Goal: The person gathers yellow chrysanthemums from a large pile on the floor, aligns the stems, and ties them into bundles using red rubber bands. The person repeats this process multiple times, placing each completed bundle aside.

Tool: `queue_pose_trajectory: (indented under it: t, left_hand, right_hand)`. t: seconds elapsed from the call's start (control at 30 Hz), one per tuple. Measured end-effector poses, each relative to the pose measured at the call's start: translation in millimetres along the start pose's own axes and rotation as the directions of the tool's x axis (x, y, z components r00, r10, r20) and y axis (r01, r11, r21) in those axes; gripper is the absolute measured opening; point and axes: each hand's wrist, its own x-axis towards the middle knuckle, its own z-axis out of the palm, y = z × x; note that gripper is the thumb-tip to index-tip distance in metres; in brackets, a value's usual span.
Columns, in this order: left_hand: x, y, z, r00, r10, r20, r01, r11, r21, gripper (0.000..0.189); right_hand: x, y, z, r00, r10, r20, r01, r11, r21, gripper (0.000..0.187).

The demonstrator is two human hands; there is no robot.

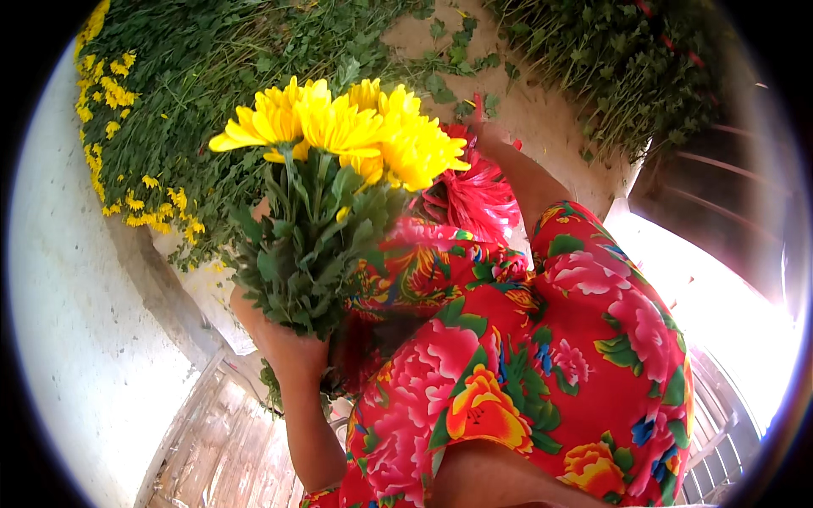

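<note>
My left hand (295,346), at centre left, is closed around the leafy stems of a bunch of yellow chrysanthemums (343,127). The blooms are upright at the top, above dense green leaves that hide most of my fingers. Some leaves (272,384) also hang below the hand. My right hand does not show. Behind the blooms, at my foot (492,136), lies a bundle of red plastic strips (483,197). My red floral clothing (508,368) covers my lap and knee close to the bunch.
A large heap of cut chrysanthemums (209,76) covers the floor at upper left, yellow heads along the pale wall (70,273). Another leafy pile (610,70) lies at upper right. Loose leaves litter the bare floor (540,120). Worn wooden boards (222,444) are at lower left.
</note>
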Motion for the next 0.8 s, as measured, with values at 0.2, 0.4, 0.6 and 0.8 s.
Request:
queue_pose_trajectory:
  t: [0.2,0.4,0.6,0.8]
  left_hand:
    - [2,15,-10,0.999,-0.017,0.037,0.019,0.999,-0.037,0.06]
    - [1,-1,-4,0.996,0.021,0.083,-0.011,0.994,-0.113,0.052]
    - [6,-6,5,0.999,0.023,0.025,-0.019,0.989,-0.144,0.058]
    - [6,-36,20,0.999,0.015,-0.029,-0.024,0.94,-0.339,0.065]
  right_hand:
    - [-8,5,-24,0.986,0.029,0.163,0.01,0.972,-0.235,0.043]
    - [-36,16,-91,0.993,-0.094,0.075,0.112,0.951,-0.287,0.014]
    - [-8,64,-105,0.935,-0.352,-0.04,0.347,0.933,-0.092,0.017]
    - [-60,27,-250,0.713,0.234,-0.661,0.186,0.846,0.5,0.028]
